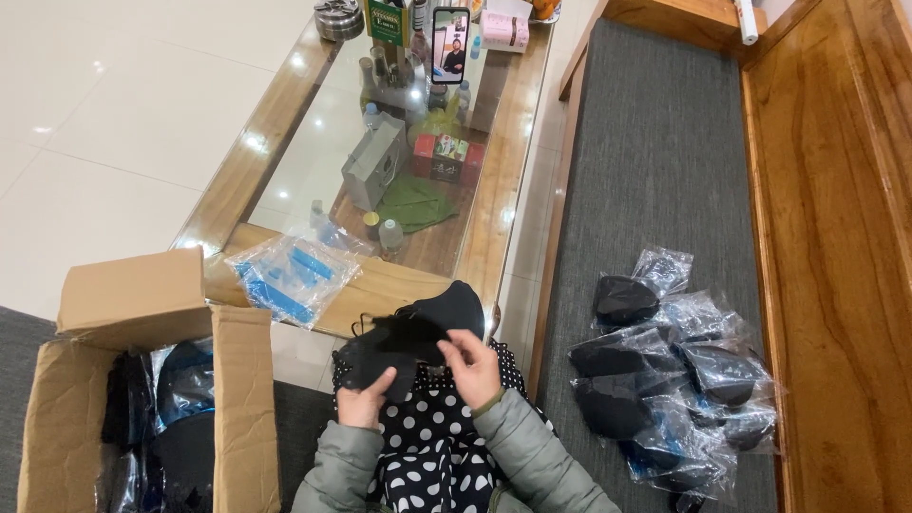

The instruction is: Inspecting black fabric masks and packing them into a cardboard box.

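Over the lap, above a polka-dot skirt point(432, 442), both hands were busy with a small stack of black masks point(408, 337). Left hand point(366, 401) was closed under the stack's lower edge, thumb on top, pinching it. Right hand point(472, 366) had its fingertips curled onto the middle of the stack, working at one mask. By the look of it, this was the sorting step: one mask being peeled from the bunch. Peeling it free would call for a firm hold below and a light pinch above, since the ear loops looked tangled.

Counting now. One open cardboard box point(142, 380) sat on the left, with clear bags and dark goods inside; how many, hard to tell. One flat packet of blue strips point(290, 275) lay on the edge of the glass table point(475, 237). One pile of bagged masks point(674, 370) rested on the grey cushion point(655, 171) to the right, roughly seven or eight, overlapping too much for a sure count. One phone point(449, 43) stood propped at the table's far end.
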